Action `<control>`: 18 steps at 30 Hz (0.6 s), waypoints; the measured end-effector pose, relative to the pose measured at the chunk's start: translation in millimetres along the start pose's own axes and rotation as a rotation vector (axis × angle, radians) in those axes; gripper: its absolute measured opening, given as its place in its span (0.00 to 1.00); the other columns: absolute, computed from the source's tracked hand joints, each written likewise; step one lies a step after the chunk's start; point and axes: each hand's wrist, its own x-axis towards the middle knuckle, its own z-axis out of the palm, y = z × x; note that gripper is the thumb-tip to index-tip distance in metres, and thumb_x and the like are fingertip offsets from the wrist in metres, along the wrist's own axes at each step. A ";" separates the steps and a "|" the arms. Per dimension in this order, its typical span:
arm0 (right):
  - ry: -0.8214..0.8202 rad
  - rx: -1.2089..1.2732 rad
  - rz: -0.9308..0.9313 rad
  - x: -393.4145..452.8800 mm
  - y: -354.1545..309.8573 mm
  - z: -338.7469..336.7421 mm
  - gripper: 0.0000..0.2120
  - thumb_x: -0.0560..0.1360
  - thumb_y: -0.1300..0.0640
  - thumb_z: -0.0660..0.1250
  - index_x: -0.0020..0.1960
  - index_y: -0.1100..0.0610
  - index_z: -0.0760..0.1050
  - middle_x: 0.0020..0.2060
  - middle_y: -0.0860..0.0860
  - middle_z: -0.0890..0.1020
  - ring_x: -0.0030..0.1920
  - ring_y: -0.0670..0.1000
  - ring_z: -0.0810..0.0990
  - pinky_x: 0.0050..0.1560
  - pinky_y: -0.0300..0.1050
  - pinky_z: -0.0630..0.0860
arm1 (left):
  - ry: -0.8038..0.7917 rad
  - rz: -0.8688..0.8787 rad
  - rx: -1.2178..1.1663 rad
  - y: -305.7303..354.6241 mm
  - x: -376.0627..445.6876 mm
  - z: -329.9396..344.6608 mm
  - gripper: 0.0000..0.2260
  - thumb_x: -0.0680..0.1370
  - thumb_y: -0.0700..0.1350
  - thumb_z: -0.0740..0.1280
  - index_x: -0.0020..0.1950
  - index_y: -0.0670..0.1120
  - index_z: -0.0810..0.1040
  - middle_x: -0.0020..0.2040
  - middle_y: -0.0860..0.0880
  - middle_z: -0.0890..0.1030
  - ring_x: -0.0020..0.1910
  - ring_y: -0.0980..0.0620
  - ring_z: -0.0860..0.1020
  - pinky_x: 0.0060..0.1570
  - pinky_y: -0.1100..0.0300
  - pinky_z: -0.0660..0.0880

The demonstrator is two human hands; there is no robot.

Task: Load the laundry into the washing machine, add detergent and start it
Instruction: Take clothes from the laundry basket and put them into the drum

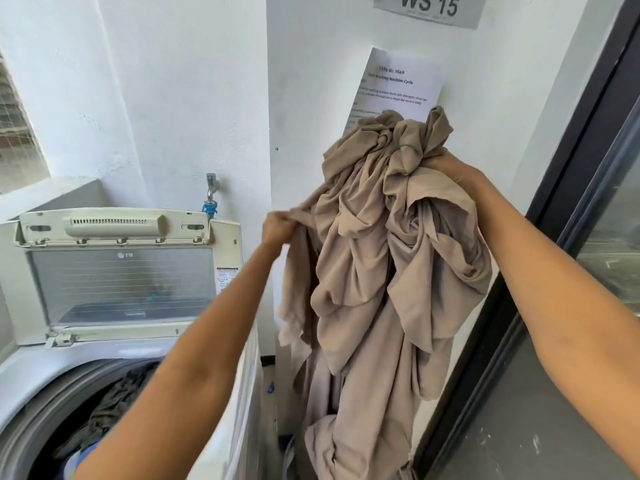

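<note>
Head view: a large beige cloth (388,271), bunched and twisted into heavy folds, hangs in the air to the right of the washing machine (41,368), in front of the white wall and beside a dark-framed glass door (588,168). The right hand (453,174) grips the cloth near its top, fingers curled into the gathered fabric, so a knot of cloth stands above the grip and the long bulk drops well below it, its lower end reaching down past the machine's side towards the floor. The left hand (277,226) pinches the cloth's left edge, lower than the right grip, pulling that edge out sideways; the fingers are closed tight on the fabric. Both forearms are raised and bare.

The top-loading washing machine stands at the left with its lid (121,282) raised upright against the rear. Inside the drum (38,434) lie dark grey-green clothes (114,407) with a bit of blue fabric (74,460) at the bottom edge of the view. The beige cloth is wholly outside the drum.

Behind the machine a tap (211,192) with a blue fitting sticks out of the wall. A printed sheet (398,88) is stuck to the wall above the cloth, partly covered by it, and a grey sign (429,6) reading "WS 15" sits higher up
</note>
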 end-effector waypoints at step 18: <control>-0.127 0.155 0.066 1.1 -12.8 23.1 0.17 0.77 0.74 0.52 0.38 0.56 0.67 0.19 0.42 0.77 0.22 0.35 0.75 0.27 0.27 0.71 | -0.199 0.281 -0.186 145.4 19.5 -18.8 0.15 0.71 0.31 0.65 0.27 0.43 0.68 0.21 0.57 0.66 0.22 0.61 0.62 0.25 0.67 0.61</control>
